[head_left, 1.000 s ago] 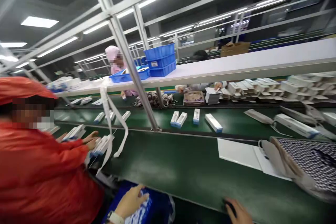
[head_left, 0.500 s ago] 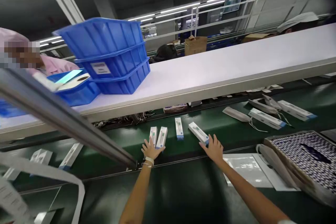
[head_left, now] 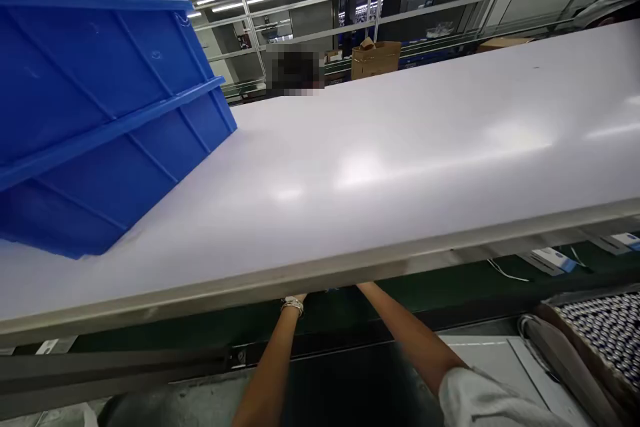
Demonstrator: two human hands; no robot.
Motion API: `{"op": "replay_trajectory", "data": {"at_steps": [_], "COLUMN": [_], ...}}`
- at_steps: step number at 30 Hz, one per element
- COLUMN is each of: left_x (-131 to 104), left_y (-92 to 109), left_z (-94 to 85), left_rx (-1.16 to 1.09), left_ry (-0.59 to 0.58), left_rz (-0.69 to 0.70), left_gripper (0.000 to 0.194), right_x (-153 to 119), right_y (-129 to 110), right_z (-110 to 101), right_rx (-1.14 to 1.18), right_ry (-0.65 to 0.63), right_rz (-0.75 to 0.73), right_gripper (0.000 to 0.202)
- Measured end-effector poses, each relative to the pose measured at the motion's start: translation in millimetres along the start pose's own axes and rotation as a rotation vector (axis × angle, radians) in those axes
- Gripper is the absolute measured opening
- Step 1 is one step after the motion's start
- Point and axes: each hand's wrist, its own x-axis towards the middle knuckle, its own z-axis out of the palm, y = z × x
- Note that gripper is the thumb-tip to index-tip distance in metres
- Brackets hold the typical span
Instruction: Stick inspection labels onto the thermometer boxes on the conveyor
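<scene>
Both my forearms reach forward beneath the white shelf [head_left: 380, 193]. Of my left hand [head_left: 301, 296] only a sliver past the bracelets shows; its fingers are hidden by the shelf edge. My right hand [head_left: 367, 287] is covered too, with little more than the wrist visible, so what either hand holds or touches cannot be seen. Below the shelf runs the green conveyor belt [head_left: 440, 290]. On its right part lies a white and blue box [head_left: 556, 259], partly covered by the shelf, with a thin white cord near it.
Stacked blue bins [head_left: 100, 113] stand on the shelf at left. At lower right are a carton of small patterned pieces [head_left: 600, 327], a grey pouch [head_left: 560, 360] and a flat white packet [head_left: 480, 353]. A metal bar [head_left: 115, 370] crosses lower left. Behind the shelf is a person's head.
My view has moved forward and closer to the shelf and blue bins. My hands, earlier open beside small white boxes on the belt, have gone under the shelf, which now hides those boxes.
</scene>
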Motion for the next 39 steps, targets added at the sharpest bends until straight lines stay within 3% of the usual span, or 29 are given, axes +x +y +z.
{"op": "replay_trajectory", "data": {"at_steps": [2, 6, 9, 11, 13, 17, 20, 23, 25, 29, 32, 36, 39], "left_x": [-22, -88, -117, -112, -90, -41, -25, -28, -34, -40, -40, -56, -99], "left_y": [-8, -35, -47, -47, -42, -32, -30, -27, -23, -18, -18, -14, -12], "left_z": [4.9, 14.8, 12.8, 5.5, -2.3, -3.5, 5.6, 14.7, 20.0, 27.7, 26.2, 8.9, -13.4], "left_rx": [0.009, 0.063, 0.155, 0.221, 0.214, 0.082, 0.065, 0.058, 0.046, 0.008, -0.046, -0.112, -0.216], "left_ry": [0.003, 0.029, 0.020, 0.086, 0.152, 0.087, 0.055, 0.052, 0.044, 0.021, 0.012, 0.108, 0.262], "left_rz": [-0.028, -0.088, -0.062, -0.057, -0.125, -0.345, -0.330, -0.314, -0.300, -0.301, -0.329, -0.258, -0.074], "left_gripper": [0.058, 0.095, 0.091, 0.083, 0.082, 0.099, 0.101, 0.096, 0.091, 0.083, 0.088, 0.090, 0.087], "right_x": [-23, -97, -142, -158, -167, -181, -186, -169, -145, -97, -83, -101, -142], "right_y": [5, 31, 47, 52, 58, 81, 99, 98, 85, 42, 18, 3, 2], "right_z": [2, 8, 9, 5, -2, -15, -22, -30, -34, -24, -12, -10, -8], "right_rx": [-0.005, -0.051, -0.106, -0.142, -0.169, -0.231, -0.227, -0.162, -0.059, 0.063, 0.005, -0.045, -0.034], "right_ry": [-0.020, -0.013, 0.005, 0.034, 0.102, 0.319, 0.387, 0.391, 0.295, -0.052, -0.093, -0.054, 0.108], "right_rz": [0.009, -0.002, -0.090, -0.127, -0.119, -0.001, 0.025, 0.000, 0.053, 0.216, 0.245, 0.190, -0.023], "right_gripper": [0.052, 0.059, 0.053, 0.052, 0.051, 0.050, 0.046, 0.044, 0.048, 0.063, 0.073, 0.070, 0.063]}}
